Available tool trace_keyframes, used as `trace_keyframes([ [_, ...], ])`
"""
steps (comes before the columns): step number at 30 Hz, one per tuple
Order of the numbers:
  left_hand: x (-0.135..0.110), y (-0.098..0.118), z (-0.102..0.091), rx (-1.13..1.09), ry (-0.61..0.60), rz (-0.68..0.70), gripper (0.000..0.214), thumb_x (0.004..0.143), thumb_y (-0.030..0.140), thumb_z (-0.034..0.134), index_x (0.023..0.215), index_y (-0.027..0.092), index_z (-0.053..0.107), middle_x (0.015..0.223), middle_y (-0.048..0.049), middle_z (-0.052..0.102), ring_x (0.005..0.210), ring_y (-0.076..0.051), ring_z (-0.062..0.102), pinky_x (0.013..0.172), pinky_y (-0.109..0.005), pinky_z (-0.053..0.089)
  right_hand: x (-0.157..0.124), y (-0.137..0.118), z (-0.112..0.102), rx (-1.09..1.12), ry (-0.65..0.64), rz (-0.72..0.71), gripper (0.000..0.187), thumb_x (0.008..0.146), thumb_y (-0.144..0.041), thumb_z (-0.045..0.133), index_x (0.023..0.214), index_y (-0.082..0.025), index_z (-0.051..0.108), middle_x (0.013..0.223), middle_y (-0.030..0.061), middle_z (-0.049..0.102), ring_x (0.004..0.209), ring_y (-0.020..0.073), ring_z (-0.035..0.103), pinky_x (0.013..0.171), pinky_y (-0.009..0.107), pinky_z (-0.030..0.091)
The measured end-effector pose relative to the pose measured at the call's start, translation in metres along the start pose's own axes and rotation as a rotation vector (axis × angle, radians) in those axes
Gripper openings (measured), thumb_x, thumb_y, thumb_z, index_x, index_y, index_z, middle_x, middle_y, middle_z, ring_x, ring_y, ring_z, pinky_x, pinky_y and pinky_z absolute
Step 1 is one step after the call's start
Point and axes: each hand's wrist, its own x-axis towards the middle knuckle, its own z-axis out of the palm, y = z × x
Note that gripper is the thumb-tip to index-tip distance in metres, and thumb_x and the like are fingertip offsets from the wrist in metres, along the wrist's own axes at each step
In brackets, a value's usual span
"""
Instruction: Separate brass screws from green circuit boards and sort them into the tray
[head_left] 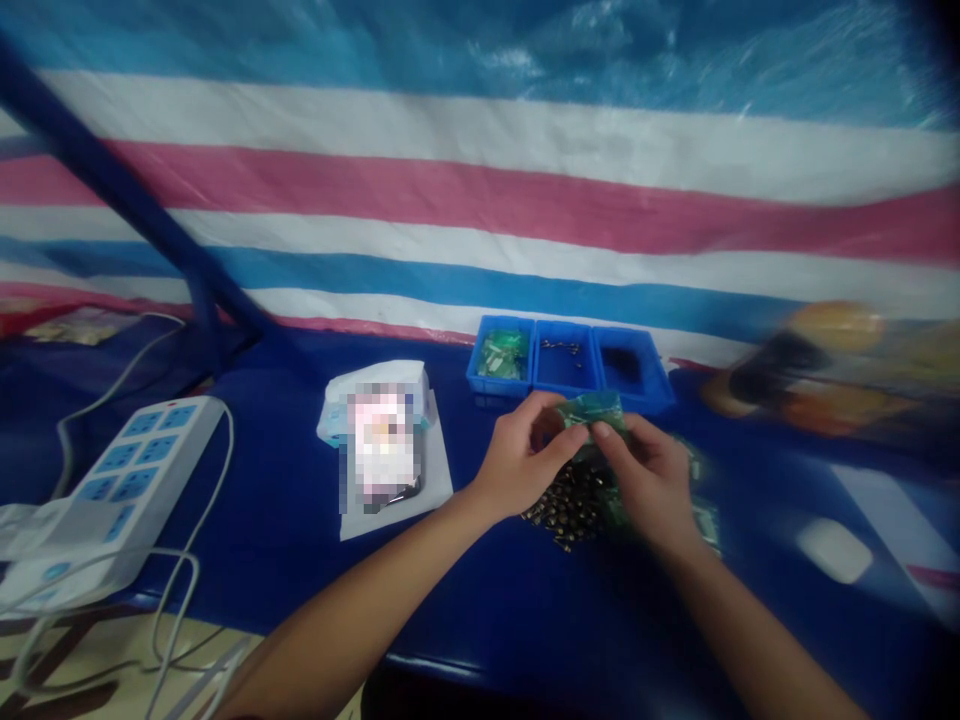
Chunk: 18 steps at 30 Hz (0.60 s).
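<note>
Left hand [516, 458] and right hand [658, 482] pinch 1 green packet [595, 404], apparently plastic.

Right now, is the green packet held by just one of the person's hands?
No, the left hand and the right hand both have their fingers on the green packet.

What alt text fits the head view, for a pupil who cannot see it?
A person's left hand and right hand hold a small green packet by a pile of small metal pieces on a blue table. Three blue trays stand in a row beyond; a white power strip lies at the left.
</note>
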Motion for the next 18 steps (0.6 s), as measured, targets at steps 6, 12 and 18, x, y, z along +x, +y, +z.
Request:
trace_keyframes([
  [6,-0.001,0.001,0.000,0.003,-0.075,0.014,0.033,0.094,0.043,0.054,0.075,0.017,0.057,0.068,0.0016,0.051,0.062,-0.011,0.045,0.057,-0.025,0.035,-0.002,0.004,0.001,0.015,-0.096,0.031,0.026,0.086,-0.045,0.065,0.084,-0.019,0.068,0.073,0.0004,0.065,0.067,0.0154,0.058,0.063,0.025,0.049],
  [12,-0.003,0.001,-0.001,-0.004,-0.158,0.014,0.037,0.095,0.045,0.051,0.071,0.017,0.052,0.067,0.0018,0.047,0.063,-0.012,0.042,0.059,-0.026,0.034,-0.009,0.008,0.002,-0.073,-0.112,-0.005,0.038,0.090,-0.050,0.057,0.076,-0.017,0.067,0.067,-0.0001,0.059,0.061,0.0131,0.050,0.057,0.024,0.044],
  [18,-0.005,0.002,0.000,-0.062,-0.234,0.022,0.038,0.098,0.047,0.044,0.082,0.015,0.058,0.073,-0.0002,0.050,0.068,-0.013,0.044,0.065,-0.027,0.037,-0.014,0.009,0.003,-0.150,-0.047,-0.076,0.043,0.093,-0.046,0.054,0.063,-0.016,0.056,0.058,-0.0024,0.045,0.055,0.0102,0.040,0.051,0.022,0.037],
])
